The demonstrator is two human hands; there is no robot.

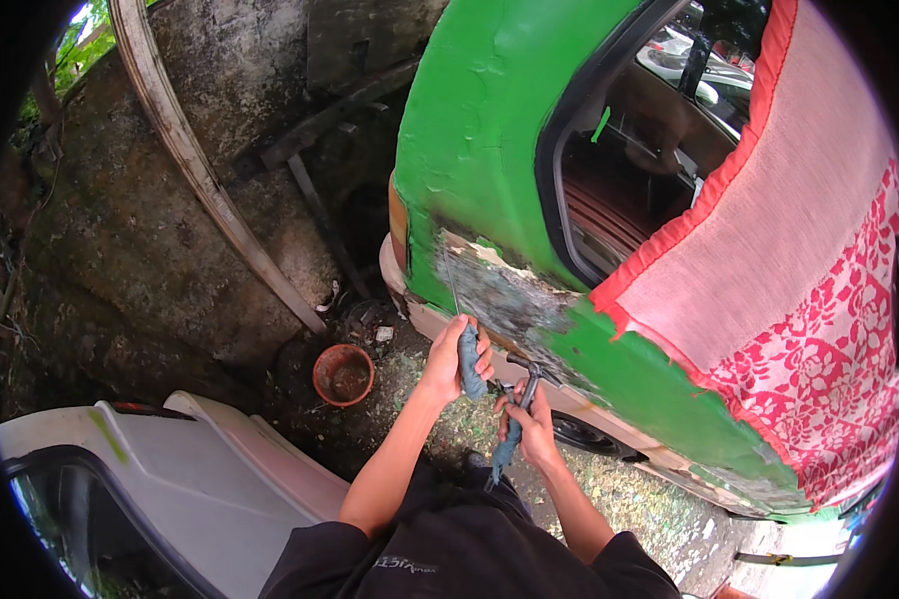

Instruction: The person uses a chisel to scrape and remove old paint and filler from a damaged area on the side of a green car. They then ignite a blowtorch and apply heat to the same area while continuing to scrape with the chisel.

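My left hand [448,365] is closed round a blue-grey wrapped handle [471,367]. A thin metal rod [452,282] sticks up from it toward a scraped, bare grey patch [504,299] on a green vehicle body [469,150]; whether its tip touches cannot be made out. Lower and to the right, my right hand [531,426] grips a hammer [533,373]. Its dark metal head points up beside the vehicle's lower edge, and blue-grey wrapping [504,452] covers the lower handle.
A pink patterned cloth [769,299] drapes over the vehicle, right of its window opening [629,170]. On the littered ground stands an orange-red bucket [344,375]. A white car [200,489] is close at my left. A long curved strip [205,180] leans by the stained wall.
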